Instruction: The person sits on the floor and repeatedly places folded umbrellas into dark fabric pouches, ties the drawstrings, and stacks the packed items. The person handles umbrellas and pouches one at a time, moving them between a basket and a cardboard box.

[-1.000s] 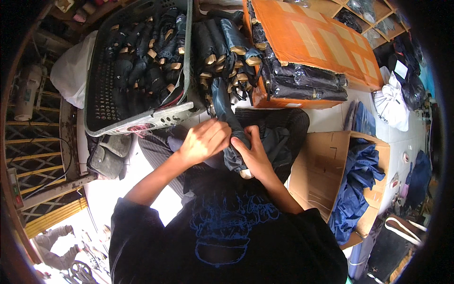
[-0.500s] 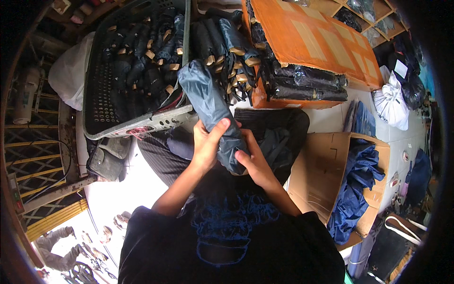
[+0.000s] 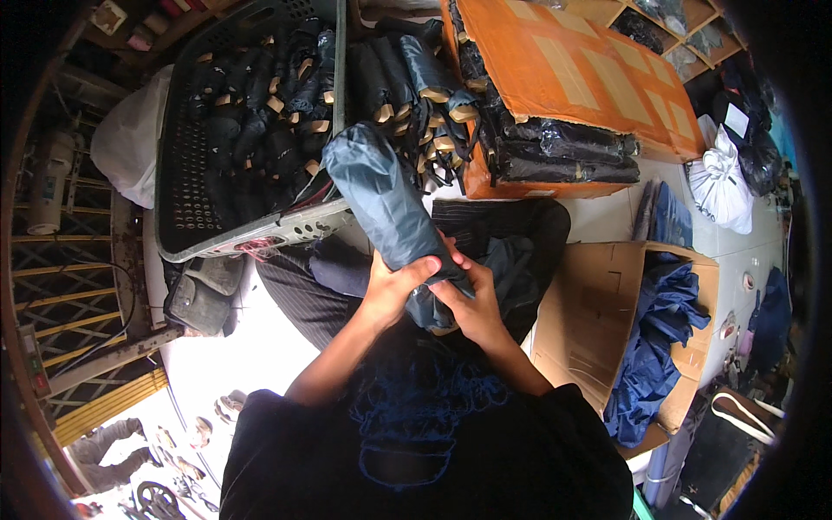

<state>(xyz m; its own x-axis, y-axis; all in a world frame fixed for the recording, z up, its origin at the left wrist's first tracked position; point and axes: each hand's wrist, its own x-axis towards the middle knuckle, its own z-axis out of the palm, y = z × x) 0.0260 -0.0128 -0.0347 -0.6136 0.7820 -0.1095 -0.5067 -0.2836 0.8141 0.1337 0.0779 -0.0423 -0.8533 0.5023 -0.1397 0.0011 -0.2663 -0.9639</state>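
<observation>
Crate [image 3: 303,225] up front on the left, bundles [image 3: 230,121] packed inside! Just right of it, a heap [image 3: 425,65], then the carton [image 3: 589,65]. Nearer, right of the legs [image 3: 299,282], a box [image 3: 581,303] with cloth [image 3: 646,355] in it. Dead centre, the held bundle [image 3: 377,191].

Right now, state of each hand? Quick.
Left hand: closed, holding the dark rolled bundle, thumb across it.
Right hand: closed on the same bundle, toward its near end.
</observation>
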